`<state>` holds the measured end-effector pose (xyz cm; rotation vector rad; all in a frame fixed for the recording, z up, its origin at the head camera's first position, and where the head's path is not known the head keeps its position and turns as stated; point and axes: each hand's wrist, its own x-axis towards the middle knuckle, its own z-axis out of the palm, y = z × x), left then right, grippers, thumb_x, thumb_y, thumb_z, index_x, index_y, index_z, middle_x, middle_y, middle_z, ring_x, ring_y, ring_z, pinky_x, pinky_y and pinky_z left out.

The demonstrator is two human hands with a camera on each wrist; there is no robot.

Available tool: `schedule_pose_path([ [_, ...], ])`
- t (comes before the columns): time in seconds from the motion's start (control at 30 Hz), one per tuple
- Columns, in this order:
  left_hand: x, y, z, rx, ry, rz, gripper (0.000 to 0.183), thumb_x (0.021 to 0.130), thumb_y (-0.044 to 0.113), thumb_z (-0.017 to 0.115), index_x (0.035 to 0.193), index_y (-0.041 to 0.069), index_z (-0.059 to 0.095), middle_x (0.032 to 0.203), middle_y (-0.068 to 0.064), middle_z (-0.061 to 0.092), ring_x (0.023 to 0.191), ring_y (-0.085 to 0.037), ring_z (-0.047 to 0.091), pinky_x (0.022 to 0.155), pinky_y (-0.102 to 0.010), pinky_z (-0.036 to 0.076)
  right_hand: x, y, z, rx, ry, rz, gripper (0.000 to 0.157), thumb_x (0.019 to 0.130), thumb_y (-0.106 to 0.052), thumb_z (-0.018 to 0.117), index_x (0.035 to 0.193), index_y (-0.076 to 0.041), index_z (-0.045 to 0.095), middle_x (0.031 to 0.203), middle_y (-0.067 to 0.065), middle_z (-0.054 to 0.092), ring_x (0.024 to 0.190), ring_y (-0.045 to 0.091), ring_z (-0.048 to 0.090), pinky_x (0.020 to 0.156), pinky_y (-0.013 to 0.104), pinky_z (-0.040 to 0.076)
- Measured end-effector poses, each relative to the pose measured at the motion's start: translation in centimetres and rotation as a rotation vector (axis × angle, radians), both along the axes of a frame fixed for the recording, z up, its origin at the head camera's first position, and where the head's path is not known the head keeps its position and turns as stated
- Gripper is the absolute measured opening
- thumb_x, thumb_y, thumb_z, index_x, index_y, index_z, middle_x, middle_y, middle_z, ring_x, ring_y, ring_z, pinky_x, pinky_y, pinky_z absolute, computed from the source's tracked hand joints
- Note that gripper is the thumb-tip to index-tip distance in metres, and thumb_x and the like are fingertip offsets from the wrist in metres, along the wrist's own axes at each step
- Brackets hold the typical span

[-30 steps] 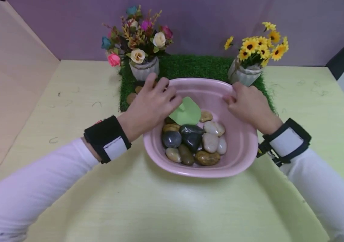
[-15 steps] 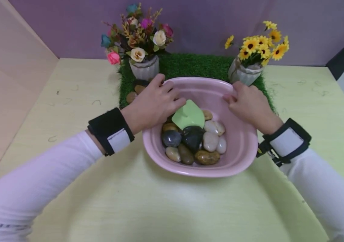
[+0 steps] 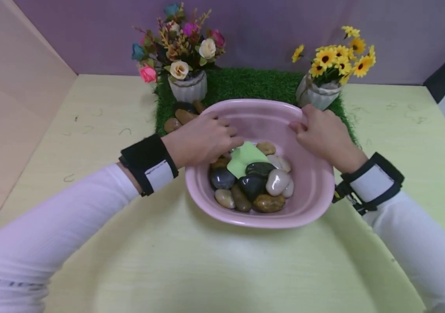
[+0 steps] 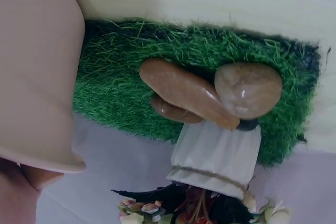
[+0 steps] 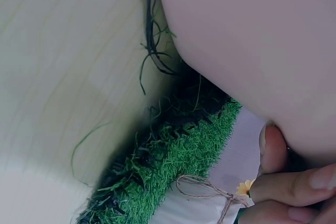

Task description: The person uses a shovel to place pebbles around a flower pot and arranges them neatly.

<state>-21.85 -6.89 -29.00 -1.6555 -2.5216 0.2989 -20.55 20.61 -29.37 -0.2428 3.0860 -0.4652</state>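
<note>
A pink basin (image 3: 312,200) holds several smooth wet stones (image 3: 253,184) in black, brown and white. Over its left rim reaches my left hand (image 3: 204,139), its curled fingers holding a light green scoop-like piece (image 3: 245,156); the grip itself is mostly hidden. The green piece lies low among the stones, its front edge against the dark ones. My right hand (image 3: 326,137) grips the basin's far right rim, with curled fingers (image 5: 289,187) close up in the right wrist view. In the left wrist view the basin's outer wall (image 4: 37,72) fills the left side.
Behind the basin lies a green artificial grass mat (image 3: 245,82). On it stand a pot of mixed flowers (image 3: 189,87) at left and a pot of yellow sunflowers (image 3: 318,93) at right. Several stones (image 4: 249,90) rest on the mat beside the left pot. A purple wall (image 3: 261,39) rises behind.
My left hand has moved down and to the right, deeper into the basin. The green piece has pushed lower among the stones, and a black and a white stone have shifted. The right hand stays put.
</note>
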Motion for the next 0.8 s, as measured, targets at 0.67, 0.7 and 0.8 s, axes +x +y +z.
schedule_pose_path([
  [0.67, -1.1, 0.6, -0.3, 0.022, -0.264, -0.074, 0.015, 0.091, 0.026, 0.069, 0.099, 0.014, 0.072, 0.099, -0.002, 0.072, 0.097, -0.023, 0.064, 0.098, -0.044, 0.036, -0.1, 0.2, -0.2, 0.008, 0.004, 0.001, 0.037, 0.100, -0.033, 0.052, 0.105, 0.004, 0.053, 0.074, 0.019, 0.056, 0.059, 0.031, 0.057, 0.048, 0.037, 0.042],
  [0.7, -1.1, 0.6, -0.3, 0.035, -0.289, -0.069, 0.013, 0.091, 0.026, 0.069, 0.099, 0.015, 0.072, 0.098, -0.001, 0.072, 0.096, -0.022, 0.064, 0.099, -0.045, 0.035, -0.1, 0.2, -0.2, 0.008, 0.004, 0.000, 0.037, 0.100, -0.033, 0.052, 0.105, 0.004, 0.054, 0.074, 0.019, 0.056, 0.059, 0.031, 0.057, 0.048, 0.037, 0.042],
  [0.8, -1.3, 0.5, -0.4, 0.076, -0.366, -0.046, 0.012, 0.090, 0.024, 0.070, 0.100, 0.017, 0.072, 0.099, 0.003, 0.071, 0.098, -0.018, 0.064, 0.106, -0.047, 0.030, -0.2, 0.2, -0.1, 0.001, 0.006, 0.007, 0.036, 0.100, -0.033, 0.051, 0.104, 0.003, 0.054, 0.073, 0.018, 0.056, 0.058, 0.030, 0.057, 0.047, 0.037, 0.042],
])
